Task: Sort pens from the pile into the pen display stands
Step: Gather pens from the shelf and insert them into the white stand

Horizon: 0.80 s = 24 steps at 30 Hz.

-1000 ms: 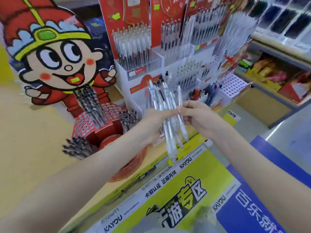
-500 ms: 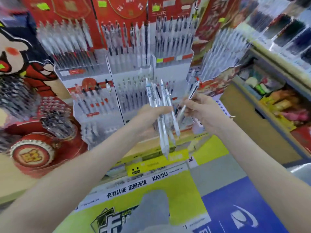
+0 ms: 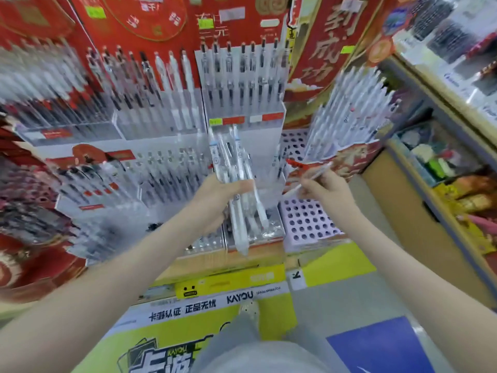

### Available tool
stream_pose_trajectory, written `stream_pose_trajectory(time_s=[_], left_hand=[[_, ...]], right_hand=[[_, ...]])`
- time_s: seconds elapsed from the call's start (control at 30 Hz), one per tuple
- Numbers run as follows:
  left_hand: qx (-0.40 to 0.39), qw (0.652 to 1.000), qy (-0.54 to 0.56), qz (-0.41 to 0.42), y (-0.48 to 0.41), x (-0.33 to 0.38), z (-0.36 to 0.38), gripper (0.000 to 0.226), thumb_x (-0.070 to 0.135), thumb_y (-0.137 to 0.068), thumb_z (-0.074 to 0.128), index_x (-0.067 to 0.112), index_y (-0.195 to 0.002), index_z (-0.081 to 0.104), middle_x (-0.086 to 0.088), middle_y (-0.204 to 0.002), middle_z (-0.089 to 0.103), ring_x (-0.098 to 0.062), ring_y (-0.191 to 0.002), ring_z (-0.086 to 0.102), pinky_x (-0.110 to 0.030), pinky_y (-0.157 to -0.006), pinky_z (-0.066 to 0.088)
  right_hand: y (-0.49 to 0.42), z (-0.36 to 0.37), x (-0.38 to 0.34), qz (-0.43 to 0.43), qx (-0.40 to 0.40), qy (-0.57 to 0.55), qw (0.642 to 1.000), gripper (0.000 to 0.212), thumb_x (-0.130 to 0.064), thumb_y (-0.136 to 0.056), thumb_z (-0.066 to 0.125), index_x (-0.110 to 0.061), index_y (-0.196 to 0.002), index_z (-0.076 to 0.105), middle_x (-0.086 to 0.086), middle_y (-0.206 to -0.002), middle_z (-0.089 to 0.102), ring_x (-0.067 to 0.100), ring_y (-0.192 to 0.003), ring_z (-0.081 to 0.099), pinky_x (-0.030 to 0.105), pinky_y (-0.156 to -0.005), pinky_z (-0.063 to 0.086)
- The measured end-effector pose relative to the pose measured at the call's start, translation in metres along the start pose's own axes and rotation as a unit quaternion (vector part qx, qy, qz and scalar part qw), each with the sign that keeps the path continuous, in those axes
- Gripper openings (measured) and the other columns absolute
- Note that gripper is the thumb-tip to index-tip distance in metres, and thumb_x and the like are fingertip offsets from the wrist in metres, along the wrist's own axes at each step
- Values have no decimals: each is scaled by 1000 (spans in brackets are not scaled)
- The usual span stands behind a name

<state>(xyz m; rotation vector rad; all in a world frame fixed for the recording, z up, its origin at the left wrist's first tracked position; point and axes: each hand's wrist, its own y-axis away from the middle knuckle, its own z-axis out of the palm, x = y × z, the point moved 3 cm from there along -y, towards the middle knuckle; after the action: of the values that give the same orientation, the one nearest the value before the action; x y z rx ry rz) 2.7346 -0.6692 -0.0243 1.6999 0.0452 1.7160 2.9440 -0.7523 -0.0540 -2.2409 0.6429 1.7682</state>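
1. Head view shows the left hand clenched around a bundle of white pens, held upright in front of the display stands. The lower ends hang free below the fist, above the desk edge.
2. The right hand pinches a single pen between thumb and fingertips. It is tilted, with one end pointing up and to the right, above the pink holed stand. It is apart from the bundle and not yet in any slot.
3. The likely step is choosing a slot for this one pen. Judging by the full fist, much of the sorting seems to remain.
4. Risk: the bundle is gripped near its middle only, and the pens fan out slightly. A loosened grip could let one slide down onto the desk or the floor.
5. Risk: the white stand and its neighbours hold very similar pale pens, so the pen could land in the wrong row. Its markings are too blurred to read.
6. Risk: the rows are closely packed. A reaching hand may knock seated pens askew, or the raised bundle may brush the stand behind it.
7. Risk: a pen pushed into a hole at that tilt could jam or tip out.
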Motion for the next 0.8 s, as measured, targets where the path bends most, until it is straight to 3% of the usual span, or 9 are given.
stream_pose_trajectory(time_s=[0.07,0.17,0.27,0.33,0.47,0.63,0.8], left_hand=[[6,1000,-16,14,0,-3,0,14,10,-85,70,14,-94,58,16,-64,61,-2,-64,58,-17,-64,37],[5,999,-38,30,1,-12,0,17,3,-84,69,13,-97,64,10,-74,72,0,-66,67,-17,-60,48],[31,998,-39,35,3,-19,2,15,1,-84,68,13,-92,63,11,-67,71,-2,-63,68,-14,-55,50],[39,998,-34,31,4,-24,5,22,7,-80,75,11,-98,63,8,-73,72,-9,-73,68,-21,-66,53],[54,998,-41,13,2,-35,10,83,34,-51,89,4,-122,57,-4,-99,72,-20,-94,68,-37,-89,52],[60,997,-52,16,-3,-45,14,116,54,-35,92,5,-130,49,-8,-114,68,-23,-107,65,-43,-100,48],[48,993,-110,-4,-3,-60,14,117,68,-36,88,22,-135,46,-4,-128,61,-24,-118,58,-51,-104,44]], right_hand=[[-4,-4,12,-9,-9,56,998,13,-7,-95,52,-11,-83,55,9,-82,68,9,-74,68,22,-72,55],[-10,-6,28,-21,-28,132,991,14,-6,-97,48,-3,-87,57,4,-81,65,2,-73,64,7,-67,47],[-16,-7,43,-24,-61,186,980,14,-9,-98,48,-1,-90,56,2,-84,65,13,-84,64,15,-68,49],[-21,-5,51,-24,-92,214,972,15,-12,-99,46,-1,-92,55,1,-87,65,18,-87,65,33,-72,50],[-31,-3,57,-49,-123,274,952,15,-12,-99,43,-7,-87,53,9,-89,66,35,-82,61,44,-69,49],[-45,9,66,-53,-173,334,925,11,-12,-97,48,-7,-95,57,10,-86,62,32,-78,60,37,-63,43],[-47,15,66,-57,-139,365,919,24,-17,-100,42,-1,-95,59,10,-72,53,26,-62,47,32,-53,30]])
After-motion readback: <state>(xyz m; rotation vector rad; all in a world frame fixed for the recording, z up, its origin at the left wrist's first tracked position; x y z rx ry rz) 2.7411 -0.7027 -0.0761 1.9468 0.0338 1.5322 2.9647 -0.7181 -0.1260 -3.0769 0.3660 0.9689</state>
